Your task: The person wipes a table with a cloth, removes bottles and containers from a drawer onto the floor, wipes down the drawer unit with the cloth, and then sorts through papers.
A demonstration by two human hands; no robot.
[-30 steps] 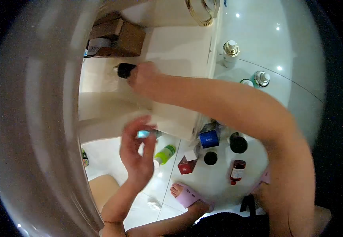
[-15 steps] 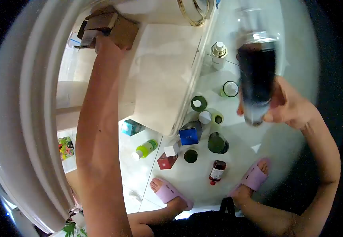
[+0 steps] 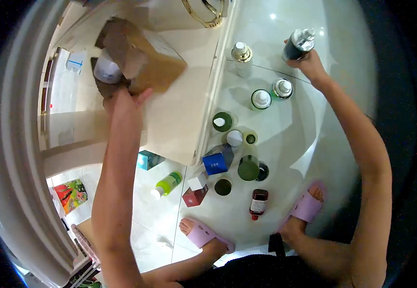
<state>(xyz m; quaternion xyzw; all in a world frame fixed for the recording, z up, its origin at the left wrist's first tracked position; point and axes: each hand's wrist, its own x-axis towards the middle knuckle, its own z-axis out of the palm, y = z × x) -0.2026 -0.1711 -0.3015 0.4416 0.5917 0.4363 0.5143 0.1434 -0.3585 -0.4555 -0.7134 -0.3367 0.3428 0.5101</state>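
Okay, left hand (image 3: 121, 97) touches box (image 3: 164, 66), grip unclear. Right hand (image 3: 308, 62) holds bottle (image 3: 296, 45) roughly upright, well right of box.

The left hand (image 3: 122, 96) was against a brown cardboard box (image 3: 163, 67), fingers partly hidden, over a cream surface (image 3: 172, 129). The right hand (image 3: 310, 66) gripped a dark bottle (image 3: 296, 48). Just left of that hand stood a gold-collared bottle (image 3: 243, 58); a red bottle (image 3: 259, 203) lay on the floor (image 3: 285, 139), much nearer the body than either hand.
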